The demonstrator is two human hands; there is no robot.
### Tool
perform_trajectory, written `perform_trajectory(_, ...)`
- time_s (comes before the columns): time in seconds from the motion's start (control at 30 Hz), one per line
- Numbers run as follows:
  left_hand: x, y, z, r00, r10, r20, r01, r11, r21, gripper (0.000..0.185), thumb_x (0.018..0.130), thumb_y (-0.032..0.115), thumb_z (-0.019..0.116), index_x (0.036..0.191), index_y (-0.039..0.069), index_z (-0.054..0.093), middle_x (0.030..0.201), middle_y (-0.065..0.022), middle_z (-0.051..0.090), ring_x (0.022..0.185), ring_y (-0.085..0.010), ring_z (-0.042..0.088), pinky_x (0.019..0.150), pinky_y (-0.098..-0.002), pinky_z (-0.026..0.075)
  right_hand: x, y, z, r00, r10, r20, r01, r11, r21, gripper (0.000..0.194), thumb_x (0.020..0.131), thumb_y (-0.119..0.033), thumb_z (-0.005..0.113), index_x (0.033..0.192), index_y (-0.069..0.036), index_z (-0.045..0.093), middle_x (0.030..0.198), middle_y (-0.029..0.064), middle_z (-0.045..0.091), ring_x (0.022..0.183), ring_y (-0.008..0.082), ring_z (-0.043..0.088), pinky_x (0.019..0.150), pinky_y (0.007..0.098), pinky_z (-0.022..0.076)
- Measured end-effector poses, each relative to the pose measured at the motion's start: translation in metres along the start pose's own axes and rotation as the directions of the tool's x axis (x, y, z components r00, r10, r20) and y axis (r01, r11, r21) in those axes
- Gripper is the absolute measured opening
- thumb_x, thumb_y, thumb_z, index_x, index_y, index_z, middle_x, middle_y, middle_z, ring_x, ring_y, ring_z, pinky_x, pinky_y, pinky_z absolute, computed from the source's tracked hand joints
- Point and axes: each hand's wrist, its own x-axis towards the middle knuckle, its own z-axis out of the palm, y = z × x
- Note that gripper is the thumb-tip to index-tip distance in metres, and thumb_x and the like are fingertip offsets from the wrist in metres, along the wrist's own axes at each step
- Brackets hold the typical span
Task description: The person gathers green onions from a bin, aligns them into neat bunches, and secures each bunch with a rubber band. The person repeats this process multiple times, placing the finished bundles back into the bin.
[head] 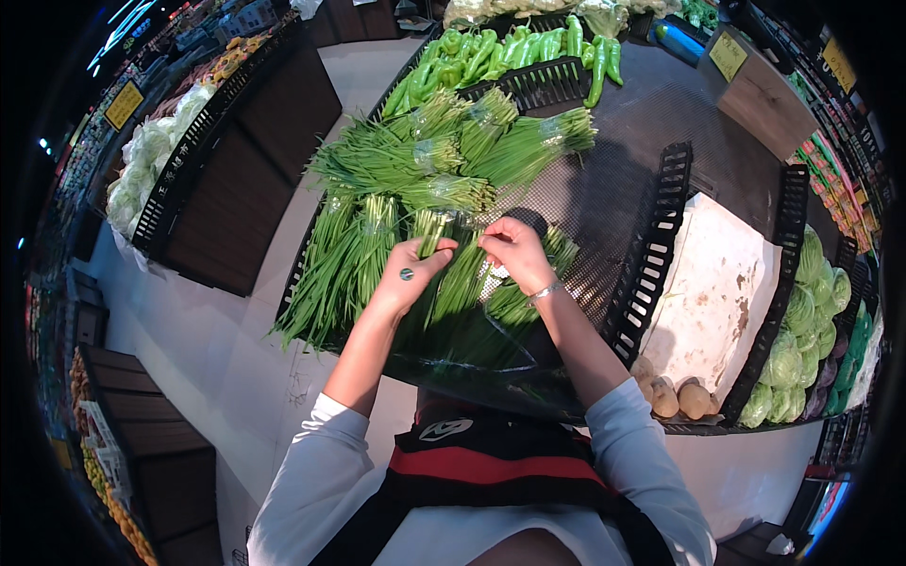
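Observation:
My left hand point(410, 276) is closed around the pale stem end of a bunch of garlic chives point(429, 230), with a small round sticker on the back of the hand. To its right, my right hand point(515, 256) has thumb and fingertips pinched together over neighbouring chive stems; whether something thin is between them is too small to tell. More chives point(460, 293) lie loose between and below my hands. Several taped bunches point(428, 156) are piled beyond, and an upright-laid bunch point(379, 219) rests to the left.
Green peppers point(488, 53) fill the far end of the dark display stand point(616, 106). A black slotted divider point(655, 247) separates the chives from potatoes point(694, 400) and a stained white sheet point(715, 283). Cabbages point(796, 347) stand farther right. Another produce stand point(241, 156) is across the aisle.

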Motion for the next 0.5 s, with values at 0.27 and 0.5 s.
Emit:
perform_trajectory(0.27,-0.010,0.008,0.029,0.997,0.043,0.061,-0.036,0.994,-0.103,0.010,0.090,0.005,0.065,0.098,0.000,0.066,0.082,-0.0027,0.067,0.073,-0.0071,0.058,0.066,-0.0223,0.047,-0.043,-0.048,-0.001,0.995,-0.065,0.081,0.058,0.994,0.094,0.013,0.089,-0.004,0.065,0.100,0.001,0.060,0.084,0.0029,0.064,0.061,0.0065,0.054,0.057,0.0205,0.0456)
perform_trajectory(0.5,-0.039,0.040,0.043,0.995,0.055,0.081,-0.044,0.990,-0.133,0.010,0.090,0.006,0.065,0.098,0.000,0.067,0.082,-0.0008,0.065,0.072,-0.0060,0.057,0.065,-0.0214,0.046,-0.074,-0.067,0.003,0.791,-0.612,-0.015,0.532,0.699,-0.478,0.006,0.086,-0.003,0.067,0.090,0.001,0.066,0.075,0.0038,0.061,0.060,0.0102,0.058,0.053,0.0227,0.0468)
